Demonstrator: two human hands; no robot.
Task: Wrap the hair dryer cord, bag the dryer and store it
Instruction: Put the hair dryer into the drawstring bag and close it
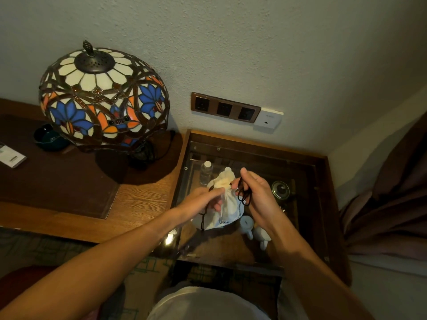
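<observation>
A white drawstring bag (227, 210) with dark lettering is held above the glass-topped side table (258, 162). Its neck is gathered shut and its contents are hidden, so the dryer does not show. My left hand (205, 199) grips the bag just under the gathered neck, and a dark cord end hangs down below this hand. My right hand (254, 192) pinches the looped dark drawstring (243, 197) on the bag's right side, pulled away from the neck.
A stained-glass lamp (104, 95) stands on the wooden desk (143, 204) at left, with a dark bowl (48, 137) and a white card (11, 155). Under the glass are a water bottle (206, 172), a kettle lid (280, 189) and white cups (247, 225). Wall sockets (225, 107) sit behind; curtain at right.
</observation>
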